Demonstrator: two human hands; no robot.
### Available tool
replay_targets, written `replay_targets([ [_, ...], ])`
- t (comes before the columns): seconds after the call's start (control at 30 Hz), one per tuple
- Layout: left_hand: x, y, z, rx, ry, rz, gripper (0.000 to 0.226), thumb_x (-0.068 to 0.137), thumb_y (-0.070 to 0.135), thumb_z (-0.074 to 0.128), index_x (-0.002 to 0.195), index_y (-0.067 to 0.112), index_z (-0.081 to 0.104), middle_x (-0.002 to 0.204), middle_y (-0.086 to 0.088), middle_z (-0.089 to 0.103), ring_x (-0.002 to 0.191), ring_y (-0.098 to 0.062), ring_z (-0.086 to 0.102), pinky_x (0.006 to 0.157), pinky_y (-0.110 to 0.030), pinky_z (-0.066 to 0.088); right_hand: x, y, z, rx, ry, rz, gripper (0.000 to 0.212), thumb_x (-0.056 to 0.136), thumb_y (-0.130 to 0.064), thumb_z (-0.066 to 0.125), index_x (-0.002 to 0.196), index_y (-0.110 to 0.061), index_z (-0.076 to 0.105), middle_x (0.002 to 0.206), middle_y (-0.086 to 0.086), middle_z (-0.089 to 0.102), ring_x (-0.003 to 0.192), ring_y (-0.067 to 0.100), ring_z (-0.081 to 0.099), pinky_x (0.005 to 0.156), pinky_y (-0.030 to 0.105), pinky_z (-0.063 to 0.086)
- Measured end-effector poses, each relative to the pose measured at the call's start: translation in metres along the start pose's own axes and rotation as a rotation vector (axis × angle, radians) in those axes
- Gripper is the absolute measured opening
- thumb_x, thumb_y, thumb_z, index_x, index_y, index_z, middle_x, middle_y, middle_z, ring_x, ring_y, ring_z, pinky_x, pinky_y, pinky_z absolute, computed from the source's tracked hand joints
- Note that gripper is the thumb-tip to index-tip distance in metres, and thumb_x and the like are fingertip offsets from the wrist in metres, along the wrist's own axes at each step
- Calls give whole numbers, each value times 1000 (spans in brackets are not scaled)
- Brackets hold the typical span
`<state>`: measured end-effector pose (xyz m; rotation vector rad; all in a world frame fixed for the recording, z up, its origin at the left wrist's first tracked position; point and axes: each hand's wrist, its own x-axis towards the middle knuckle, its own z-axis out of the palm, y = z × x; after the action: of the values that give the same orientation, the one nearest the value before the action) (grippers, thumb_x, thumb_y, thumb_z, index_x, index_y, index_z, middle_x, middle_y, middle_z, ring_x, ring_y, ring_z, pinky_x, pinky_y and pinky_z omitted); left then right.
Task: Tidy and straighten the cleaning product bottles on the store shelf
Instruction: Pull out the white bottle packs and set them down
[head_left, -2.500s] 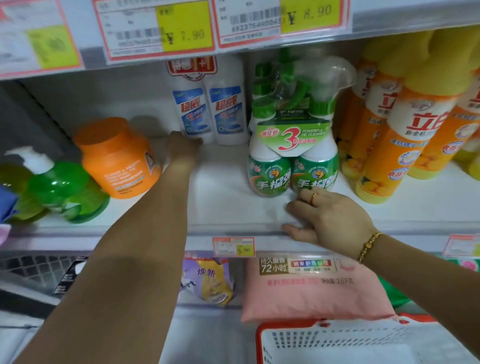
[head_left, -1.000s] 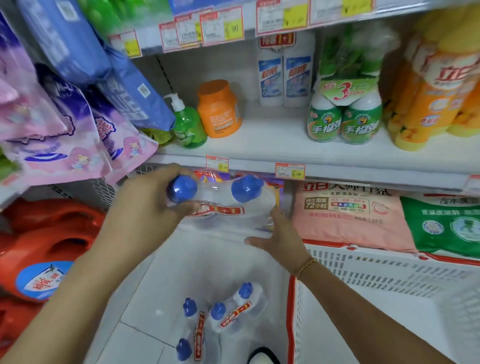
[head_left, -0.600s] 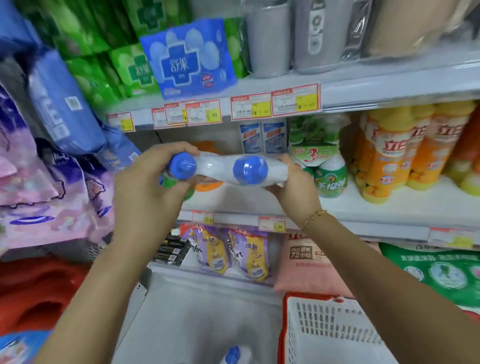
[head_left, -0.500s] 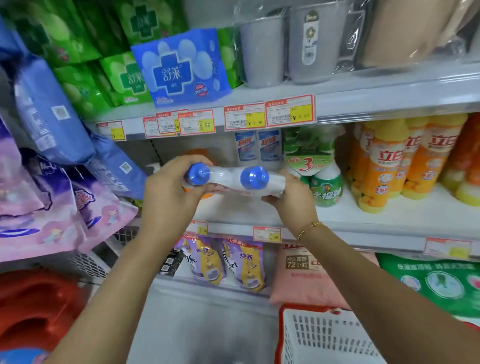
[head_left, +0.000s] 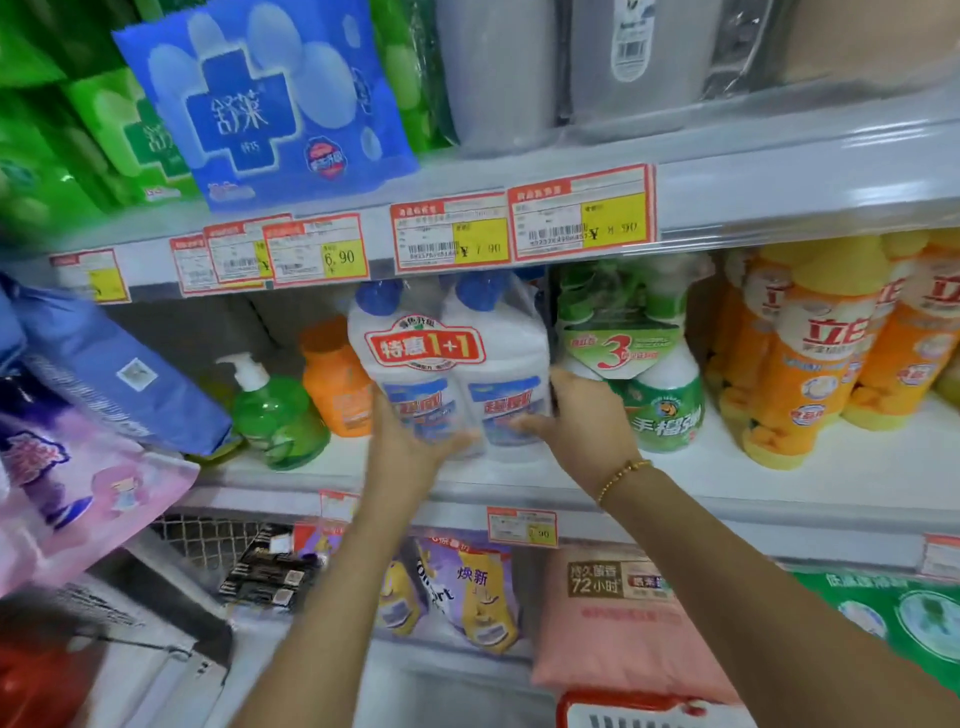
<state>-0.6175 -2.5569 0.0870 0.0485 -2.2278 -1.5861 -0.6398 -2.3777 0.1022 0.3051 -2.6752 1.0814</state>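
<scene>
Midway up the store shelf, the twin-pack of white bottles stands upright, caps up, between the orange jar and the green spray pack, with the left hand and right hand equally near, fingers grasping its lower sides.

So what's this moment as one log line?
twin pack of white bottles: upright | left hand: grips base | right hand: grips side | spot: shelf, between orange jar and green spray bottles
</scene>
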Motion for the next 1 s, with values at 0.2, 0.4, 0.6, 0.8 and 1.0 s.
replay_targets([
  [0.2,7,-26,37,113,71,-92,137,44,33,96,150,18,10,143,-9,37,133,-23,41,108,-36,39,-9,8,12,-58,93,-50,33,91,-22,58,121,-11,48,97,12,68,87,29,62,64,30,35],
  [0.4,10,-30,58,208,36,-154,150,50,27,94,150,16,-17,150,-11,14,121,-8,31,86,-11,26,-6,13,17,-103,167,-114,27,89,-23,61,111,-8,54,99,11,59,86,27,58,65,27,35],
  [0.6,27,-38,57,150,39,-131,156,45,25,95,150,18,-19,150,-9,24,137,-18,28,100,-22,26,-10,28,12,-209,212,-243,30,75,-7,73,103,-7,61,83,10,65,67,29,64,50,30,47],
  [0.8,65,-44,78,168,23,-195,161,26,65,91,151,25,-3,148,-5,32,130,-16,40,112,-39,34,-39,83,8,-247,267,-329,19,82,-10,63,101,-8,64,93,9,57,77,29,57,57,38,53],
  [1.0,99,-38,102,227,44,-226,164,26,80,79,149,26,-17,147,-13,31,131,-35,40,107,-52,39,-38,86,13,-225,243,-309,24,90,-23,48,102,-10,64,97,7,56,82,25,57,60,34,53],
])
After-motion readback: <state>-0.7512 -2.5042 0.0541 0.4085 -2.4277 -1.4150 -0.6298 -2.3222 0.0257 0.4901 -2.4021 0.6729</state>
